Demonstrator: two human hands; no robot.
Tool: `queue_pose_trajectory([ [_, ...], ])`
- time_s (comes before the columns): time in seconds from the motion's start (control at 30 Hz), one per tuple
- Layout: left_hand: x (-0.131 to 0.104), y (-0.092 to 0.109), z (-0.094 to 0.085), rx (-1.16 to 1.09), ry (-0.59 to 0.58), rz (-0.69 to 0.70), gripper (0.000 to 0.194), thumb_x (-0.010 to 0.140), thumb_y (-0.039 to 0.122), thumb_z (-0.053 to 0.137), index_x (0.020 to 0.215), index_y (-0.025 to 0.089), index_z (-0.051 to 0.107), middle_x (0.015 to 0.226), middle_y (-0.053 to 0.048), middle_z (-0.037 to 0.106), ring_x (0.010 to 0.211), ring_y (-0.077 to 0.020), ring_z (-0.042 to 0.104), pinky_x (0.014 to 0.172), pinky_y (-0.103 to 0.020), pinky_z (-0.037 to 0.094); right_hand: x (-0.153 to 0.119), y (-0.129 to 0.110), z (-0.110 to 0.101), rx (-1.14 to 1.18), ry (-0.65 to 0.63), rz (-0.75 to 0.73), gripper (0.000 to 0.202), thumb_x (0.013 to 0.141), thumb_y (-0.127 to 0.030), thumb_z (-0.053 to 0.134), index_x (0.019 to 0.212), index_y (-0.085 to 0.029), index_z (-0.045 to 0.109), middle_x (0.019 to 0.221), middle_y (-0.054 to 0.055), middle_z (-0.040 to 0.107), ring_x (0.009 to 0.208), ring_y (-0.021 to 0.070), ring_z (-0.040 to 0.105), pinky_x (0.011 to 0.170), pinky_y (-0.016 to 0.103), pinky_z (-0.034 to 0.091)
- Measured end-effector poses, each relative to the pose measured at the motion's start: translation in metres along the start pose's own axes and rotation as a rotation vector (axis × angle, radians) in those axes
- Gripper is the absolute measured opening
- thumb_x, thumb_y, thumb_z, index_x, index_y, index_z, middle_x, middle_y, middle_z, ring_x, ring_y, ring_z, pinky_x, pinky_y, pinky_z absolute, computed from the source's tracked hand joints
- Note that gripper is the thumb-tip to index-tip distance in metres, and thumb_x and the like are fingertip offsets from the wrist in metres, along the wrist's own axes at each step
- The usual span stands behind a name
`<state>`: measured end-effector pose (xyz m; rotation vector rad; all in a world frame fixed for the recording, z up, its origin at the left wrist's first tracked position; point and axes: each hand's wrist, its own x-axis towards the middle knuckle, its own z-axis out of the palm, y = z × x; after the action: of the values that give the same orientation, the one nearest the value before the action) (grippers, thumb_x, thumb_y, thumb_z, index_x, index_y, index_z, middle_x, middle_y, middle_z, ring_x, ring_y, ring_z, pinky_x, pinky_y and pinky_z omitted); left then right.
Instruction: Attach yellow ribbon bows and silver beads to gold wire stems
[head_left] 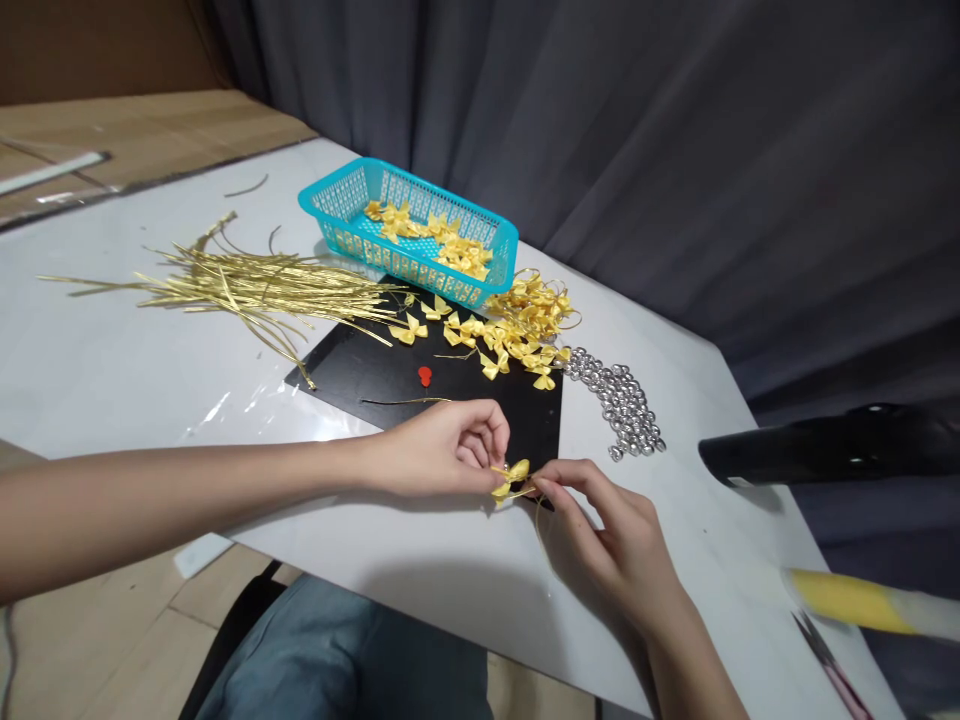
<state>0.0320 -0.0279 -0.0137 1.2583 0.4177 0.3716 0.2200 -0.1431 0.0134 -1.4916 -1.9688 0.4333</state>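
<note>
My left hand (442,448) is closed, pinching a small yellow ribbon bow (511,480) between thumb and fingers above the front edge of a black mat (360,368). Just to the right, my right hand (600,515) pinches the end of a thin gold tie beside the bow; a loose length of it hangs below the fingertips. Behind my hands, several yellow bows (495,350) lie on the mat near a red piece (425,376). A single gold tie (405,402) lies by my left hand.
A turquoise basket (416,268) holding yellow bows stands at the back. Gold ties (262,285) are spread at the left. Silver beads (622,405) lie right of the mat. A black object (817,447), a yellow tube (855,600) and scissors (829,665) are at the right.
</note>
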Motion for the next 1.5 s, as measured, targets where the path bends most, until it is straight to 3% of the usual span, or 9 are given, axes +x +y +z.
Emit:
queue_pose_trajectory([
  [0.13, 0.0, -0.005, 0.001, 0.061, 0.062, 0.043, 0.026, 0.07, 0.01, 0.071, 0.08, 0.017, 0.048, 0.074, 0.001, 0.061, 0.065, -0.008, 0.057, 0.058, -0.018, 0.045, 0.001, -0.003, 0.006, 0.121, 0.061, 0.044, 0.013, 0.092, -0.012, 0.058, 0.095, -0.023, 0.064, 0.082, -0.002, 0.072, 0.072, 0.0098, 0.068, 0.067, 0.016, 0.05],
  [0.33, -0.001, -0.008, 0.0, 0.185, 0.13, 0.108, 0.02, 0.075, 0.013, 0.066, 0.08, 0.018, 0.047, 0.071, 0.003, 0.057, 0.067, -0.0111, 0.06, 0.061, -0.022, 0.05, 0.007, -0.007, 0.009, 0.235, 0.19, 0.064, 0.013, 0.087, -0.014, 0.066, 0.088, -0.026, 0.073, 0.096, 0.002, 0.068, 0.09, 0.0141, 0.065, 0.079, 0.024, 0.051],
  [0.53, -0.004, -0.004, 0.001, 0.384, 0.139, 0.188, 0.014, 0.078, 0.014, 0.062, 0.081, 0.018, 0.049, 0.075, 0.002, 0.058, 0.067, -0.0096, 0.058, 0.061, -0.02, 0.048, 0.006, 0.001, 0.001, 0.399, 0.374, 0.202, 0.016, 0.084, -0.017, 0.07, 0.086, -0.031, 0.077, 0.078, -0.002, 0.067, 0.076, 0.0111, 0.06, 0.066, 0.02, 0.048],
  [0.63, -0.005, -0.004, 0.002, 0.379, 0.129, 0.191, 0.013, 0.079, 0.016, 0.062, 0.082, 0.018, 0.05, 0.075, 0.002, 0.059, 0.068, -0.0095, 0.059, 0.062, -0.02, 0.048, 0.008, -0.001, 0.007, 0.499, 0.273, 0.367, 0.008, 0.08, -0.023, 0.075, 0.083, -0.029, 0.078, 0.076, -0.001, 0.071, 0.068, 0.0112, 0.062, 0.061, 0.02, 0.049],
  [0.8, -0.003, -0.005, 0.003, 0.286, 0.125, 0.143, 0.014, 0.078, 0.017, 0.064, 0.085, 0.017, 0.052, 0.077, 0.001, 0.061, 0.069, -0.0108, 0.061, 0.063, -0.022, 0.05, 0.012, -0.006, 0.021, 0.626, 0.136, 0.564, 0.008, 0.074, -0.031, 0.08, 0.079, -0.025, 0.077, 0.08, 0.003, 0.075, 0.072, 0.015, 0.066, 0.065, 0.025, 0.052],
  [1.13, -0.001, -0.004, 0.002, 0.147, 0.091, 0.061, 0.019, 0.076, 0.015, 0.069, 0.089, 0.015, 0.056, 0.075, 0.0, 0.062, 0.07, -0.0108, 0.062, 0.065, -0.022, 0.051, 0.015, 0.004, 0.021, 0.539, 0.076, 0.511, 0.021, 0.078, -0.041, 0.075, 0.073, -0.021, 0.075, 0.074, 0.0, 0.055, 0.067, 0.0131, 0.049, 0.059, 0.026, 0.039],
  [1.33, 0.0, -0.003, 0.002, 0.075, 0.062, 0.027, 0.02, 0.078, 0.017, 0.071, 0.091, 0.014, 0.056, 0.077, 0.0, 0.063, 0.072, -0.0105, 0.063, 0.066, -0.022, 0.05, 0.016, 0.005, 0.025, 0.609, 0.115, 0.548, 0.021, 0.074, -0.041, 0.078, 0.072, -0.021, 0.074, 0.091, 0.004, 0.063, 0.078, 0.0155, 0.057, 0.069, 0.029, 0.048],
  [1.5, 0.002, -0.004, 0.002, 0.042, 0.049, 0.003, 0.021, 0.078, 0.02, 0.072, 0.091, 0.014, 0.056, 0.077, -0.001, 0.063, 0.072, -0.0101, 0.062, 0.065, -0.021, 0.048, 0.016, 0.005, 0.026, 0.822, 0.054, 0.676, 0.022, 0.072, -0.039, 0.081, 0.074, -0.019, 0.073, 0.073, 0.0, 0.067, 0.065, 0.0113, 0.058, 0.065, 0.025, 0.049],
])
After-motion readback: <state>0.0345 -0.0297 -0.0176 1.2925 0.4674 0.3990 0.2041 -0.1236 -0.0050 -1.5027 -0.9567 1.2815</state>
